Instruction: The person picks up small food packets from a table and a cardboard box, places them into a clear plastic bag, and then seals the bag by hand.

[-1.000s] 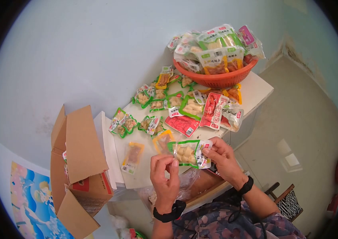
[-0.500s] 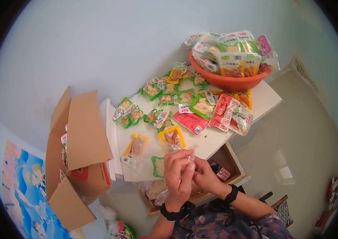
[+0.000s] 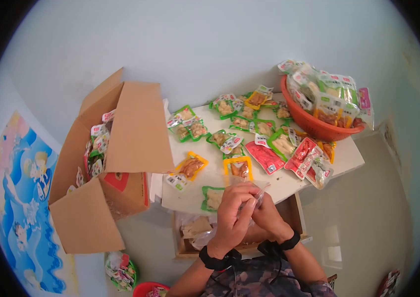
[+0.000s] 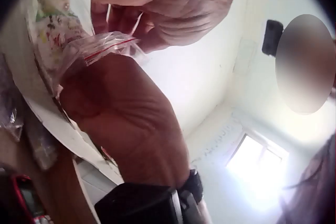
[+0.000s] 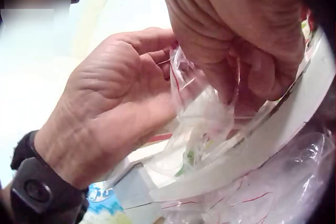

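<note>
Both hands are close together over the table's front edge, at a clear zip bag with a red line along its mouth. My left hand grips the bag's edge with curled fingers. On the other side, my right hand pinches the plastic, its fingers bent at the bag's mouth in the right wrist view. A green-edged food packet lies on the table just left of the hands. Beyond them is a yellow-edged packet, partly covered by clear plastic. Another yellow-edged packet lies farther left.
Several packets cover the white table, with a red packet toward the right. An orange basket piled with packets stands at the back right. An open cardboard box is at left. Below the hands, a drawer is pulled out.
A second ago both hands held up a green-edged packet; one now lies on the table. The hands have come together on the clear bag. The head view has swung left.
</note>
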A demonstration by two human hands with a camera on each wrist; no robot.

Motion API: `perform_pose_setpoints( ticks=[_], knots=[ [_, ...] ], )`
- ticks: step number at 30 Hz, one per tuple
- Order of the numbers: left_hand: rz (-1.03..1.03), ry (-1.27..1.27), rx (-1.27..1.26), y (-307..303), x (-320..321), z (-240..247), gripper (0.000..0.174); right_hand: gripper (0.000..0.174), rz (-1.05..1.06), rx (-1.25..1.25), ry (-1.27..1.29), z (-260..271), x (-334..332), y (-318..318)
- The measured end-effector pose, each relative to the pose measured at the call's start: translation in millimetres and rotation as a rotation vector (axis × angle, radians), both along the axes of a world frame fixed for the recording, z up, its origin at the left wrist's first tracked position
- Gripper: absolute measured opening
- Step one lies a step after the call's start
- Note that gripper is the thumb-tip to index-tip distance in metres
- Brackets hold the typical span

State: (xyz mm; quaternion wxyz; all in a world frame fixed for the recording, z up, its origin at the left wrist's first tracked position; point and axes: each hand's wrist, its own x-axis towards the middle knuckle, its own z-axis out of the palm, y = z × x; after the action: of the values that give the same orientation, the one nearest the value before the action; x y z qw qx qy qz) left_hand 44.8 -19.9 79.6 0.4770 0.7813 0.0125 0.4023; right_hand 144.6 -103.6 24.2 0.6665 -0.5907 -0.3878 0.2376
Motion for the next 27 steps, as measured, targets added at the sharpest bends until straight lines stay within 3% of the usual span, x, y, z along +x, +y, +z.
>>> perform_pose_setpoints(
  ticks=[1, 3, 6, 7, 10, 14, 17, 23, 26, 27],
  knots=[
    [0.1, 0.034, 0.15, 2.3, -3.2, 1.3, 0.005, 0.023, -0.041, -0.091, -0.143, 2.4, 0.4, -0.2],
    [0.203, 0.075, 0.206, 2.8, -8.2, -1.8, 0.006, 0.022, -0.123, -0.26, -0.443, 12.5, 2.7, -0.1],
    [0.208, 0.075, 0.148, 2.3, -11.5, -5.3, 0.006, 0.018, 0.003, -0.189, -0.052, 16.8, -1.8, 3.3],
    [0.181, 0.067, 0.104, 0.7, -12.2, -6.8, 0.006, 0.017, 0.071, -0.057, 0.077, 6.7, -0.2, 7.6],
    [0.104, -0.011, 0.065, -2.6, -8.7, -9.3, 0.006, 0.016, 0.123, -0.016, 0.071, -1.1, 5.4, 13.4],
    [0.118, -0.069, 0.068, -4.7, -8.9, -13.1, 0.007, 0.017, 0.221, 0.005, 0.357, 2.2, 2.4, 16.7],
    [0.11, -0.077, 0.05, 5.4, -15.2, -11.0, 0.006, 0.017, 0.175, 0.069, -0.244, -16.7, 7.2, 35.8],
    [0.105, -0.065, -0.258, 24.0, -18.4, -37.9, 0.006, 0.02, 0.072, -0.085, -0.305, -10.7, -4.9, 40.6],
    [0.165, 0.004, -0.308, 37.1, -18.9, -45.2, 0.007, 0.015, 0.084, -0.324, -0.092, 28.8, -8.2, 25.2],
    [0.181, -0.024, -0.284, 41.0, -17.1, -46.0, 0.008, 0.013, 0.165, -0.285, 0.048, 39.9, -6.3, 19.7]
  ],
)
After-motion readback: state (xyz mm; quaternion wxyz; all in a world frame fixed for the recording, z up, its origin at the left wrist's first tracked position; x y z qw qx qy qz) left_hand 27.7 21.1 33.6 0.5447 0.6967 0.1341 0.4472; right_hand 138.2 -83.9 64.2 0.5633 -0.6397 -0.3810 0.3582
